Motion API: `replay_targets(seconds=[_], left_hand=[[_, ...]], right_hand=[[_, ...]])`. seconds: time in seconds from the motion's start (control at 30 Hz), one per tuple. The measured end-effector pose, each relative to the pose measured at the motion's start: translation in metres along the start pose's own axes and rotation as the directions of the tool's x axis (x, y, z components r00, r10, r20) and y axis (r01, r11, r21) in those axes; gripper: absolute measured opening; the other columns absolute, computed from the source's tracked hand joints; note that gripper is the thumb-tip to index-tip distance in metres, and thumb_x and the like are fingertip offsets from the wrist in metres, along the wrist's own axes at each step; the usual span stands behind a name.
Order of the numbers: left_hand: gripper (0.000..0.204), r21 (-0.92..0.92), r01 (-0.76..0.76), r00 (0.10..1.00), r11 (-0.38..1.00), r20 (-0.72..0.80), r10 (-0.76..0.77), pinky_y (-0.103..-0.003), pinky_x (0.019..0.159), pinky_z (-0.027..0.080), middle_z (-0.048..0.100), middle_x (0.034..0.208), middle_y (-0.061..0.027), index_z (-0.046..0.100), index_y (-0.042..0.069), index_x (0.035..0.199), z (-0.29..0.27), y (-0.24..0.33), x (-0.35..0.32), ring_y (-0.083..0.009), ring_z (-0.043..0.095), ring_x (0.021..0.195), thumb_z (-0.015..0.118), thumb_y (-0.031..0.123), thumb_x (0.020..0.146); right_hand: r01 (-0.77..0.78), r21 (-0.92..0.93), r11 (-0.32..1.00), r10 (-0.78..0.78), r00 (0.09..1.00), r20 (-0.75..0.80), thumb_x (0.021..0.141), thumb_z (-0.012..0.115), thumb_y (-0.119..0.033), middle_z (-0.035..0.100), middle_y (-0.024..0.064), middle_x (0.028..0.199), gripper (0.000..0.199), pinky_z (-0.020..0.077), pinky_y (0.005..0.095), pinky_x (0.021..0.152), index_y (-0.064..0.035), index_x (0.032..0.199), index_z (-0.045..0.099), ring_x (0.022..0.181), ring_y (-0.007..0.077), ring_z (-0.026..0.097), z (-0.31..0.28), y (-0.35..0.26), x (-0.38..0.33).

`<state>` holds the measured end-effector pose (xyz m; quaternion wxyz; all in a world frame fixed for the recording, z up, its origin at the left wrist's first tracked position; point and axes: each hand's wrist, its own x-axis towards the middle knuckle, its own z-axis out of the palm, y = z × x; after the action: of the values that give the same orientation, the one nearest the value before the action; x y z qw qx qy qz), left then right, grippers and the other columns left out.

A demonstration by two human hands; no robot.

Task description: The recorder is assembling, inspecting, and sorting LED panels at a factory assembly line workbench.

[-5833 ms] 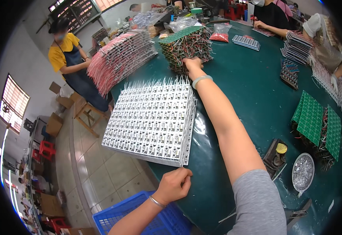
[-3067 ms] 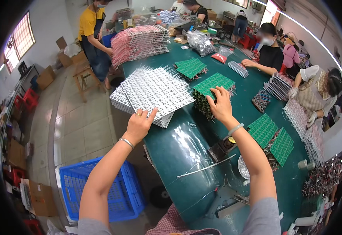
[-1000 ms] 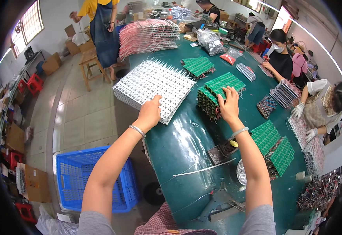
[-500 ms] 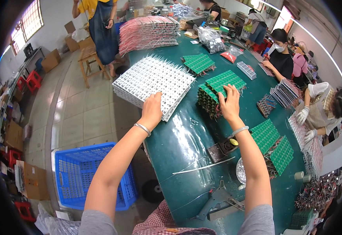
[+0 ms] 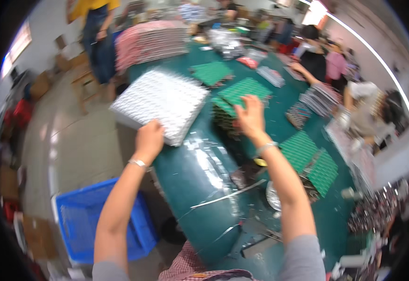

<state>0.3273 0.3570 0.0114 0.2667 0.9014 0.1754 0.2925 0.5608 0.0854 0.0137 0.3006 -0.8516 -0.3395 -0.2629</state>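
Blurred by motion, a stack of white square panels [image 5: 164, 100] with wire ends along its far edge lies at the table's left edge. My left hand [image 5: 149, 140] is closed at the stack's near edge, its fingertips hidden against the panels. Farther right sits a pile of green circuit boards [image 5: 244, 91] with dark parts on their undersides. Over the pile's near right side is my right hand [image 5: 251, 116], fingers apart and thumb out; whether the fingertips touch the top board cannot be made out.
The green table [image 5: 185, 173] also bears pink-white panels [image 5: 153, 42], other green boards [image 5: 300, 150], a pale strip [image 5: 228, 194] and a glue gun partly behind blur. A blue crate [image 5: 103, 220] stands on the floor at left. Several people work around the table.
The whole view has shifted and blurred, so the table and stacks lie farther left. Both hands stay by the same stacks.
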Motion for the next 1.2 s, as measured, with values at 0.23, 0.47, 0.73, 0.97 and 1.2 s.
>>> replay_targets(seconds=[0.23,0.47,0.73,0.97,1.2], left_hand=[[0.015,0.121,-0.067,0.995,0.990,-0.072,0.076,-0.047,0.064,0.049,0.066,0.073,-0.0218,0.055,-0.002,0.081,0.016,-0.003,0.002,-0.0408,0.065,0.070,0.064,0.010,0.086],[0.013,-0.155,0.012,0.992,0.988,-0.124,-0.031,-0.033,0.057,0.049,0.065,0.071,-0.0106,0.059,-0.001,0.088,0.020,0.003,-0.004,-0.0218,0.062,0.060,0.061,0.011,0.093],[0.046,-0.829,0.164,0.679,0.534,-0.297,-0.671,-0.033,0.077,0.056,0.058,0.112,-0.0140,0.044,-0.006,0.132,0.015,-0.086,-0.012,-0.0183,0.058,0.092,0.058,0.014,0.093],[0.078,-0.978,0.193,0.687,0.081,0.076,-0.722,-0.051,0.118,0.003,0.023,0.160,-0.0098,0.030,0.004,0.150,0.015,-0.133,0.029,-0.0281,0.012,0.148,0.051,0.055,0.095],[0.066,-0.993,0.113,0.603,-0.033,0.095,-0.792,-0.042,0.106,0.042,0.050,0.140,-0.0127,0.038,0.002,0.142,0.038,-0.127,0.064,-0.0253,0.049,0.129,0.062,0.042,0.095]], right_hand=[[-0.031,0.003,1.000,0.031,0.999,-0.030,0.090,0.062,-0.038,0.047,0.0214,0.136,0.049,0.0344,0.0469,0.111,-0.0021,0.123,0.055,0.135,0.0389,0.037,-0.001,-0.001,-0.001],[-0.076,0.027,0.997,0.077,0.995,-0.065,0.091,0.061,-0.034,0.045,0.0209,0.137,0.048,0.0322,0.0486,0.111,-0.0017,0.125,0.052,0.136,0.0398,0.036,-0.012,-0.001,-0.003],[0.135,0.335,0.932,-0.082,0.982,-0.168,0.092,0.062,-0.022,0.045,0.0212,0.136,0.045,0.0307,0.0457,0.110,0.0018,0.127,0.049,0.130,0.0377,0.040,-0.004,-0.133,-0.038],[-0.811,0.576,0.104,0.547,0.530,0.648,0.090,0.062,-0.053,0.022,0.0273,0.156,0.100,0.0241,0.0402,0.116,0.0055,0.152,0.012,0.144,0.0335,0.027,0.068,-0.170,-0.036],[-0.735,0.676,-0.053,0.336,0.624,0.705,0.090,0.069,-0.031,0.039,0.0193,0.148,0.089,0.0321,0.0378,0.111,-0.0002,0.152,0.012,0.135,0.0279,0.041,0.104,-0.190,-0.029]])
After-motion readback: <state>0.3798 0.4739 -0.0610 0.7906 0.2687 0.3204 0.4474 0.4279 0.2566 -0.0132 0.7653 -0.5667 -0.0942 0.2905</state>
